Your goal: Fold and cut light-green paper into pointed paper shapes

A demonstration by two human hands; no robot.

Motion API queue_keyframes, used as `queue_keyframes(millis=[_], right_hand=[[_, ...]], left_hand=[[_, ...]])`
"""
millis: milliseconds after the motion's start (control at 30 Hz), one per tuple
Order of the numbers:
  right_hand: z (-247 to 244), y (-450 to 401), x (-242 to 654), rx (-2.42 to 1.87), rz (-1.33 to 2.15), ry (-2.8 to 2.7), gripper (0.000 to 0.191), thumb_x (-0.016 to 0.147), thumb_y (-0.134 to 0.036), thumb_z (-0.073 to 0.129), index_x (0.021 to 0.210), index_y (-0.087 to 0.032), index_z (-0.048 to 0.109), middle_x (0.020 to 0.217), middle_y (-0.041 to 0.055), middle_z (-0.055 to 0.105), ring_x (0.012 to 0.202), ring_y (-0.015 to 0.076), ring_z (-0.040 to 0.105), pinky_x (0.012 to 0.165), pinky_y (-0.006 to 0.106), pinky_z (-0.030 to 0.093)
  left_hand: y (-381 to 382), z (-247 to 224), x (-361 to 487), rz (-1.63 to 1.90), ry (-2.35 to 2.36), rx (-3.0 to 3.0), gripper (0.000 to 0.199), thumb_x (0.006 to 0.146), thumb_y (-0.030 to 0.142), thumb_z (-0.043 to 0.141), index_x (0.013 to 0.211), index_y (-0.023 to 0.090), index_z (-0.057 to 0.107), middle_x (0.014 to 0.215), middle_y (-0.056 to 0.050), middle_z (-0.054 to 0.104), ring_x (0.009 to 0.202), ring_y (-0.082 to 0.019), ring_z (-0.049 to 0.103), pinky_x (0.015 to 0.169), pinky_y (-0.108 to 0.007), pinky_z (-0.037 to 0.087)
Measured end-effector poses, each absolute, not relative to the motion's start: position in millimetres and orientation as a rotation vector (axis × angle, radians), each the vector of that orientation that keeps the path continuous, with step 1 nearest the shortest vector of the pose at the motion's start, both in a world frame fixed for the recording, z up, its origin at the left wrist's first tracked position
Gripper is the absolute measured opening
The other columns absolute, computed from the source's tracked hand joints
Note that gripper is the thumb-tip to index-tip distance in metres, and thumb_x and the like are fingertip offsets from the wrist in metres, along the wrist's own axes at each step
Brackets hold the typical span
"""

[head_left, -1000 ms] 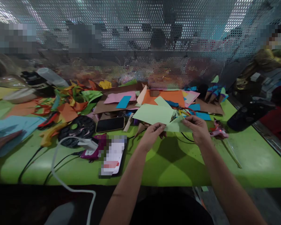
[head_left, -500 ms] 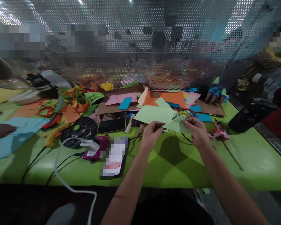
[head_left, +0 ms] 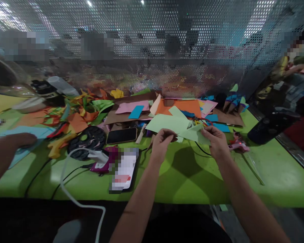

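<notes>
A folded piece of light green paper [head_left: 193, 134] is held in the air just above the green table by both my hands. My left hand [head_left: 163, 143] is closed, its fingertips pinching the paper's pointed left end. At the other end, my right hand [head_left: 214, 137] grips the paper between thumb and fingers. Right behind the hands, a larger light green sheet [head_left: 164, 123] lies on the pile, with a narrow light green strip [head_left: 177, 112] partly behind it. Red-handled scissors appear to lie behind the paper, partly hidden.
Left of my hands are a dark phone [head_left: 121, 135], a lit phone [head_left: 124, 170], a purple power strip [head_left: 107, 162] with a white cable, and a yellow glue gun [head_left: 57, 147]. A pink glue gun [head_left: 239, 145] lies right. Another person's arm [head_left: 12, 145] reaches in from the left.
My hands keep their hold on the green paper, which has barely shifted. At the left, the other person's arm has come further in over the light blue sheet.
</notes>
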State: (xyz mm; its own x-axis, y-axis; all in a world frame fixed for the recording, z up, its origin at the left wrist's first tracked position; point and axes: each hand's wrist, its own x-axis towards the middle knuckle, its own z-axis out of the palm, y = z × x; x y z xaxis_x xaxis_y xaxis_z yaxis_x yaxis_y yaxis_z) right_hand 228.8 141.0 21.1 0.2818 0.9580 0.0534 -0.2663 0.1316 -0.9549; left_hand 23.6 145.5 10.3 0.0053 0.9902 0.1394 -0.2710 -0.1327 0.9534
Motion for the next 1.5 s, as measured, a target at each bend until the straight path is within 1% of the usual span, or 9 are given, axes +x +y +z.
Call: queue_keyframes(millis=[133,233,333,633,867,1167,1300,1433,1500], right_hand=[[22,140,229,-1.069,1.057,-0.918,0.035,0.053,-0.044,0.089,0.067,-0.021,0.067,0.063,-0.0023,0.061,0.054,0.0110,0.049,0.050,0.025,0.035],[20,141,229,-1.076,1.077,-0.973,0.037,0.052,-0.046,0.089,0.066,-0.021,0.067,0.063,-0.0020,0.061,0.055,0.0112,0.049,0.051,0.025,0.035],[20,141,229,-1.079,1.064,-1.025,0.037,0.053,-0.047,0.089,0.066,-0.021,0.067,0.061,-0.0025,0.060,0.055,0.0111,0.049,0.052,0.025,0.036],[20,140,228,-1.092,1.033,-1.067,0.035,0.056,-0.048,0.087,0.067,-0.021,0.068,0.061,-0.0019,0.060,0.056,0.0122,0.049,0.054,0.027,0.038],[14,141,229,-1.099,0.985,-1.144,0.029,0.061,-0.044,0.085,0.069,-0.021,0.070,0.065,-0.0021,0.061,0.060,0.0123,0.049,0.058,0.027,0.037],[16,137,222,-1.126,0.993,-1.207,0.029,0.062,-0.044,0.084,0.069,-0.020,0.069,0.062,-0.0018,0.060,0.058,0.0122,0.046,0.055,0.027,0.034],[19,136,222,-1.125,0.999,-1.222,0.029,0.061,-0.044,0.084,0.068,-0.020,0.069,0.061,-0.0019,0.060,0.057,0.0120,0.046,0.054,0.027,0.034],[19,134,219,-1.119,1.010,-1.318,0.027,0.064,-0.045,0.082,0.068,-0.021,0.070,0.061,-0.0015,0.061,0.057,0.0127,0.048,0.054,0.027,0.037],[17,134,217,-1.122,0.997,-1.385,0.027,0.066,-0.045,0.081,0.068,-0.021,0.070,0.062,-0.0007,0.062,0.059,0.0135,0.050,0.056,0.027,0.039]], left_hand=[[143,13,23,1.252,0.910,1.085,0.029,0.082,0.043,0.064,0.093,0.017,0.070,0.076,-0.002,0.069,0.067,-0.014,0.066,0.064,-0.025,0.050],[141,15,23,1.144,0.918,1.153,0.035,0.080,0.051,0.067,0.083,0.016,0.070,0.064,-0.002,0.067,0.062,-0.015,0.063,0.063,-0.026,0.049],[140,15,24,1.084,0.887,1.245,0.036,0.079,0.051,0.069,0.074,0.016,0.066,0.059,-0.001,0.063,0.056,-0.012,0.057,0.058,-0.024,0.046],[144,11,25,1.102,0.948,1.376,0.030,0.081,0.048,0.066,0.081,0.018,0.065,0.056,0.002,0.058,0.053,-0.012,0.054,0.053,-0.024,0.041],[145,9,23,1.089,1.014,1.603,0.027,0.088,0.044,0.057,0.081,0.019,0.064,0.074,0.001,0.062,0.073,-0.014,0.056,0.067,-0.024,0.043],[146,4,24,1.073,0.967,1.531,0.029,0.087,0.045,0.059,0.076,0.018,0.062,0.069,0.001,0.054,0.067,-0.014,0.050,0.063,-0.024,0.043],[145,6,23,1.051,0.934,1.515,0.026,0.084,0.043,0.064,0.078,0.018,0.064,0.073,0.000,0.060,0.070,-0.015,0.055,0.068,-0.025,0.046],[143,10,25,1.070,0.924,1.603,0.024,0.088,0.042,0.060,0.091,0.020,0.069,0.087,-0.003,0.069,0.083,-0.017,0.060,0.077,-0.026,0.046],[142,10,27,1.099,0.937,1.616,0.024,0.088,0.042,0.060,0.090,0.020,0.070,0.086,-0.003,0.069,0.083,-0.017,0.059,0.076,-0.026,0.046]])
